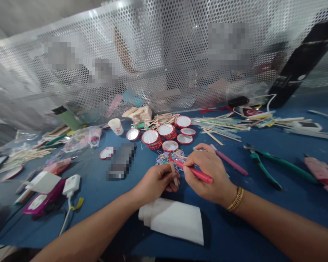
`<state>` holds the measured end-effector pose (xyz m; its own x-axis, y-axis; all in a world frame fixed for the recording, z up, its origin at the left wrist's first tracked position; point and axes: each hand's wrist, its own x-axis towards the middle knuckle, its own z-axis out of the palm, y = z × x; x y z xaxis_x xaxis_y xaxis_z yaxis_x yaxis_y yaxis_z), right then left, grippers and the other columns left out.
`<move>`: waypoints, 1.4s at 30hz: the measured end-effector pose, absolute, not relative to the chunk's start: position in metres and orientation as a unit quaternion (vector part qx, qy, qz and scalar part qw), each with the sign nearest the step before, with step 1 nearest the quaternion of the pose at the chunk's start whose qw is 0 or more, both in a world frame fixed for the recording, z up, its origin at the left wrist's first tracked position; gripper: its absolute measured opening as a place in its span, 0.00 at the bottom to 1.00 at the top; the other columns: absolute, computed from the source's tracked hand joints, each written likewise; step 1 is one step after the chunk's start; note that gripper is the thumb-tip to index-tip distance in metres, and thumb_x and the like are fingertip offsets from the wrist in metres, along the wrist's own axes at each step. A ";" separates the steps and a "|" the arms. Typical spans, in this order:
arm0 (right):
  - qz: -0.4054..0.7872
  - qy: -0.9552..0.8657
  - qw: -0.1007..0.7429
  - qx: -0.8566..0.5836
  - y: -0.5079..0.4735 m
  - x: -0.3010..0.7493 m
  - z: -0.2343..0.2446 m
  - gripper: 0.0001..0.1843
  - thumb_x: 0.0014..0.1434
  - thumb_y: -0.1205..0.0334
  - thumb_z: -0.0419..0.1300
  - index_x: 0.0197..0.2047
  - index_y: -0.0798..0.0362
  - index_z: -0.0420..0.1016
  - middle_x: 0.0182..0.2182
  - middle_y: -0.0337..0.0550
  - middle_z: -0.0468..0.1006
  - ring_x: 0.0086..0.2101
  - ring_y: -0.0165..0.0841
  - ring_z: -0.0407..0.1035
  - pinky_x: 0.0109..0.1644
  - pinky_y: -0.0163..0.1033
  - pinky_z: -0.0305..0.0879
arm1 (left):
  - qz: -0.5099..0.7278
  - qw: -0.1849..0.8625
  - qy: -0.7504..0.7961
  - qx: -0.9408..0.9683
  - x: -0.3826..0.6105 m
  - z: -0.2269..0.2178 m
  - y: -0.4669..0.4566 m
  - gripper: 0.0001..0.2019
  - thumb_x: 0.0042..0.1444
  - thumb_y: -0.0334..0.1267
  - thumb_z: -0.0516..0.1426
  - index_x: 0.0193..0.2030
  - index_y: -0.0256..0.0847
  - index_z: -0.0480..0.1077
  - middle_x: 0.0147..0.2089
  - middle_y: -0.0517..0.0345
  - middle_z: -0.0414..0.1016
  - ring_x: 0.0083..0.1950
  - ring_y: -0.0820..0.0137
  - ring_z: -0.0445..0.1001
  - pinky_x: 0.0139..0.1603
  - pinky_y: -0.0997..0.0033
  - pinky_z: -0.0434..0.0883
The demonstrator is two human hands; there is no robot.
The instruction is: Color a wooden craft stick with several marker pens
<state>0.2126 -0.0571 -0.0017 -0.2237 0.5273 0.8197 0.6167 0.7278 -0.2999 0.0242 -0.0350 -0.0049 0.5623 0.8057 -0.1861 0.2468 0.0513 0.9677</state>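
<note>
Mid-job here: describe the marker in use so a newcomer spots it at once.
Over the blue tabletop, find the right hand, gold bracelet at its wrist. It grips a slim red marker aimed at the wooden stick in the left hand. A pink pen lies loose just beyond; the red marker is the one held.

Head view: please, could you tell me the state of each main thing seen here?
Left hand: closed on stick
Right hand: closed on marker
Stick: upper end reddened
Marker: tip at the stick's upper end
Pliers: handles spread
Cloth: folded
Phone: lying flat, screen dark
Discs: some stacked, some single
Cup: upright
Bottle: lidded
</note>
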 end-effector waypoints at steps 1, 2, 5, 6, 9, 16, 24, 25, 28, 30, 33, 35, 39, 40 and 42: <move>-0.046 -0.780 0.506 -0.366 -0.057 0.213 -0.002 0.05 0.55 0.69 0.57 0.32 0.50 0.65 0.24 0.35 0.73 0.26 0.31 0.67 0.52 0.51 0.61 | 0.232 0.601 0.407 0.648 0.024 -0.005 -0.035 0.20 0.57 0.55 0.58 0.35 0.36 0.69 0.28 0.58 0.73 0.27 0.75 0.74 0.28 0.77 0.71; -0.047 -0.779 0.508 -0.364 -0.057 0.213 -0.002 0.05 0.55 0.69 0.57 0.32 0.50 0.65 0.25 0.35 0.73 0.26 0.31 0.67 0.52 0.51 0.61 | 0.232 0.601 0.406 0.648 0.024 -0.005 -0.035 0.20 0.56 0.55 0.58 0.35 0.36 0.70 0.28 0.58 0.74 0.27 0.75 0.74 0.28 0.77 0.70; -0.043 -0.781 0.509 -0.359 -0.058 0.212 -0.001 0.05 0.55 0.70 0.56 0.32 0.50 0.65 0.24 0.35 0.73 0.26 0.31 0.67 0.53 0.52 0.61 | 0.234 0.601 0.406 0.648 0.025 -0.004 -0.036 0.20 0.56 0.56 0.59 0.35 0.37 0.69 0.27 0.59 0.73 0.27 0.75 0.73 0.28 0.77 0.70; -0.040 -0.782 0.508 -0.359 -0.059 0.211 -0.001 0.05 0.55 0.70 0.56 0.32 0.50 0.65 0.24 0.35 0.72 0.26 0.31 0.67 0.53 0.52 0.61 | 0.235 0.600 0.405 0.648 0.025 -0.004 -0.036 0.20 0.56 0.56 0.58 0.34 0.37 0.69 0.26 0.59 0.73 0.26 0.75 0.73 0.28 0.77 0.70; -0.030 -0.785 0.502 -0.361 -0.060 0.209 0.001 0.05 0.55 0.70 0.55 0.32 0.50 0.65 0.24 0.35 0.72 0.25 0.31 0.67 0.52 0.51 0.60 | 0.238 0.597 0.403 0.651 0.025 -0.004 -0.036 0.20 0.56 0.56 0.58 0.33 0.37 0.68 0.25 0.60 0.72 0.26 0.75 0.73 0.28 0.77 0.70; -0.045 -0.781 0.500 -0.372 -0.058 0.212 -0.002 0.05 0.54 0.69 0.57 0.32 0.50 0.64 0.24 0.34 0.72 0.25 0.31 0.67 0.53 0.52 0.61 | 0.232 0.599 0.400 0.654 0.025 -0.004 -0.035 0.21 0.56 0.56 0.58 0.34 0.37 0.68 0.27 0.59 0.73 0.27 0.75 0.73 0.28 0.78 0.70; -0.040 -0.776 0.515 -0.362 -0.059 0.210 0.000 0.05 0.54 0.70 0.57 0.32 0.50 0.65 0.24 0.35 0.73 0.26 0.31 0.67 0.53 0.51 0.61 | 0.232 0.598 0.397 0.656 0.025 -0.006 -0.034 0.20 0.57 0.55 0.58 0.34 0.37 0.68 0.27 0.59 0.72 0.27 0.75 0.73 0.29 0.77 0.71; -0.037 -0.778 0.512 -0.362 -0.059 0.210 0.000 0.05 0.54 0.70 0.56 0.32 0.50 0.65 0.24 0.35 0.73 0.26 0.31 0.67 0.53 0.51 0.60 | 0.234 0.597 0.396 0.657 0.025 -0.006 -0.034 0.19 0.57 0.55 0.57 0.34 0.37 0.68 0.26 0.60 0.72 0.27 0.75 0.73 0.28 0.78 0.71; -0.030 -0.784 0.503 -0.363 -0.060 0.208 0.000 0.05 0.55 0.69 0.56 0.33 0.50 0.65 0.25 0.35 0.73 0.26 0.31 0.67 0.52 0.51 0.60 | 0.236 0.595 0.396 0.658 0.025 -0.006 -0.035 0.19 0.57 0.55 0.58 0.34 0.38 0.68 0.26 0.60 0.71 0.26 0.75 0.73 0.28 0.77 0.71; -0.029 -0.786 0.500 -0.363 -0.060 0.208 0.000 0.04 0.55 0.69 0.56 0.33 0.50 0.65 0.25 0.35 0.74 0.26 0.31 0.68 0.52 0.51 0.60 | 0.236 0.593 0.401 0.657 0.025 -0.005 -0.035 0.19 0.57 0.55 0.58 0.34 0.38 0.69 0.26 0.60 0.71 0.26 0.75 0.73 0.28 0.77 0.71; -0.031 -0.787 0.500 -0.359 -0.060 0.208 0.001 0.05 0.55 0.70 0.56 0.33 0.50 0.65 0.25 0.35 0.74 0.26 0.31 0.68 0.52 0.50 0.60 | 0.239 0.592 0.404 0.655 0.026 -0.004 -0.036 0.19 0.56 0.55 0.58 0.34 0.37 0.69 0.26 0.60 0.72 0.27 0.74 0.73 0.28 0.77 0.70; -0.033 -0.788 0.499 -0.359 -0.060 0.207 0.001 0.05 0.55 0.70 0.56 0.33 0.50 0.65 0.25 0.35 0.74 0.26 0.31 0.68 0.52 0.50 0.60 | 0.240 0.595 0.400 0.654 0.026 -0.005 -0.036 0.19 0.56 0.55 0.58 0.34 0.37 0.69 0.26 0.60 0.72 0.27 0.74 0.73 0.28 0.76 0.70; -0.034 -0.790 0.492 -0.365 -0.060 0.207 0.001 0.05 0.55 0.70 0.56 0.32 0.50 0.65 0.25 0.35 0.73 0.26 0.31 0.68 0.52 0.50 0.60 | 0.238 0.595 0.399 0.656 0.025 -0.005 -0.035 0.19 0.57 0.55 0.58 0.34 0.37 0.69 0.26 0.60 0.72 0.26 0.75 0.73 0.28 0.77 0.70; -0.038 -0.788 0.493 -0.366 -0.060 0.207 0.001 0.05 0.55 0.70 0.56 0.32 0.50 0.65 0.25 0.35 0.73 0.26 0.31 0.68 0.52 0.50 0.60 | 0.238 0.593 0.399 0.657 0.025 -0.006 -0.035 0.19 0.57 0.55 0.57 0.34 0.37 0.69 0.26 0.60 0.72 0.26 0.75 0.73 0.28 0.77 0.70; -0.047 -0.786 0.495 -0.367 -0.059 0.209 0.000 0.05 0.54 0.70 0.56 0.32 0.50 0.65 0.24 0.35 0.73 0.25 0.31 0.67 0.52 0.51 0.60 | 0.237 0.592 0.400 0.658 0.025 -0.006 -0.035 0.19 0.57 0.55 0.57 0.34 0.37 0.68 0.27 0.60 0.72 0.26 0.75 0.73 0.28 0.77 0.70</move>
